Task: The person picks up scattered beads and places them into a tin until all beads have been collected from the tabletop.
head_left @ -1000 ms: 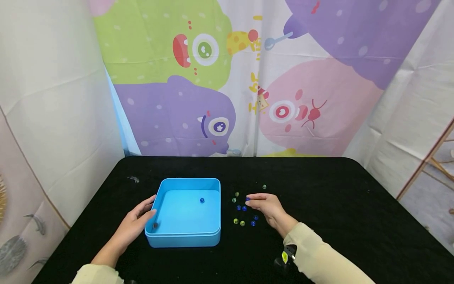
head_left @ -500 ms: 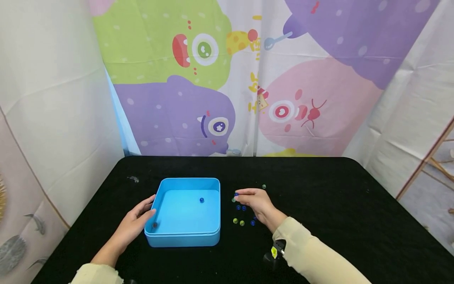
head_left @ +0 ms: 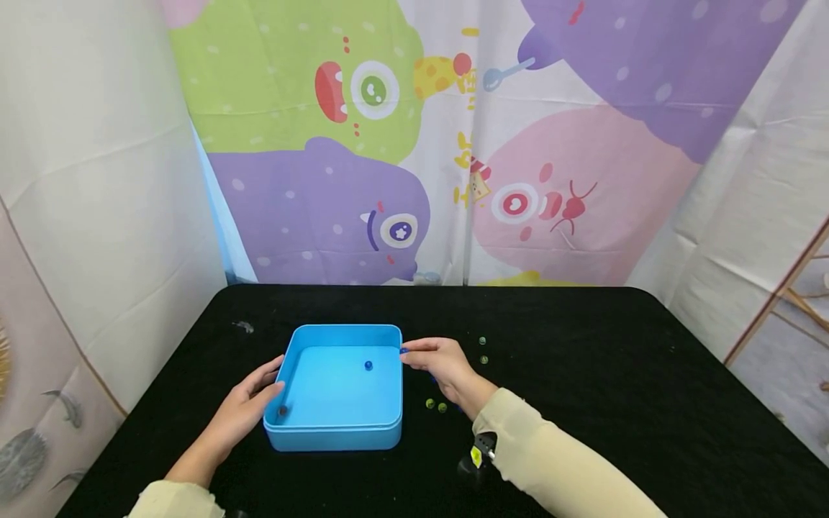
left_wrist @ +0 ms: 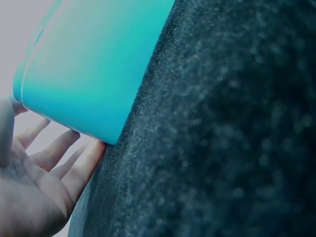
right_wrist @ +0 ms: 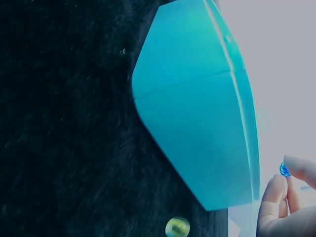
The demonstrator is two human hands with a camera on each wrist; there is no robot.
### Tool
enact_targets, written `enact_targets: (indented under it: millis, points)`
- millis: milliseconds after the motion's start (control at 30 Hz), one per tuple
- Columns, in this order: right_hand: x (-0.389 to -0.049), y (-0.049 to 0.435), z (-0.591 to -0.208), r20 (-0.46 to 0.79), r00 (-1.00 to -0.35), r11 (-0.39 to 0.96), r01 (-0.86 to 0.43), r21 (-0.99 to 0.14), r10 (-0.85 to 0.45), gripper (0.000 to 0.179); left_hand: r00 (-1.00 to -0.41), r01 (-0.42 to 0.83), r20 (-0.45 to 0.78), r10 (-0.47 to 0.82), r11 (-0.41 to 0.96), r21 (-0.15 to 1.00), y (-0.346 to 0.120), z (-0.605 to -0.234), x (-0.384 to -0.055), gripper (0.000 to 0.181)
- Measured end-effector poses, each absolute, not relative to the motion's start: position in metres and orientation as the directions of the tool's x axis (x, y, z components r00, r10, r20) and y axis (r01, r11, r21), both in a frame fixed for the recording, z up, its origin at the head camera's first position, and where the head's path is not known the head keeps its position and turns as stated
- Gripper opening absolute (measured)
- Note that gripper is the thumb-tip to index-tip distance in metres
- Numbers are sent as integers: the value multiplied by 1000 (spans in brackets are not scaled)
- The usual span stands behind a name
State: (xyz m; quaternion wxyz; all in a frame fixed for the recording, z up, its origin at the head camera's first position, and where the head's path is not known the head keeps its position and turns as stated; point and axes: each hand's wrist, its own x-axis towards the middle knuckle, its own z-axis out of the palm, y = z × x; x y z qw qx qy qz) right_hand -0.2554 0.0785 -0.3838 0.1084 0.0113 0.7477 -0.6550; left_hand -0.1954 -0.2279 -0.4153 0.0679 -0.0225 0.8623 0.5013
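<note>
A blue open-topped plastic box [head_left: 333, 437] stands on the black table. My left hand [head_left: 246, 406] rests against its left side, and in the left wrist view the fingers [left_wrist: 85, 170] are stretched out against the outer wall. Inside the box lie a blue marble [head_left: 368, 365] and a dark marble [head_left: 283, 411]. My right hand [head_left: 447, 367] is at the box's right rim, pinching a blue marble [right_wrist: 285, 170] between thumb and fingertips. In the right wrist view that marble appears above the rim's level, just outside the box.
Two yellow-green marbles [head_left: 436, 406] lie right of the box. Two greenish marbles [head_left: 483, 350] sit farther back, and blue ones are partly hidden under my right hand. A printed curtain [head_left: 466, 216] hangs behind the black table [head_left: 615, 388].
My right hand has carried the pinched blue marble leftward from among the loose marbles to the box's right rim. The left hand and the box have stayed put.
</note>
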Motion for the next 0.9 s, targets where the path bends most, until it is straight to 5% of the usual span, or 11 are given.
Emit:
enact_targets:
  millis: [900]
  points:
    - [-251,28,-370,-186,-969,207,151,-967,-160,17,-990,-104,-137,31,498,861,-228,-416,-195,60]
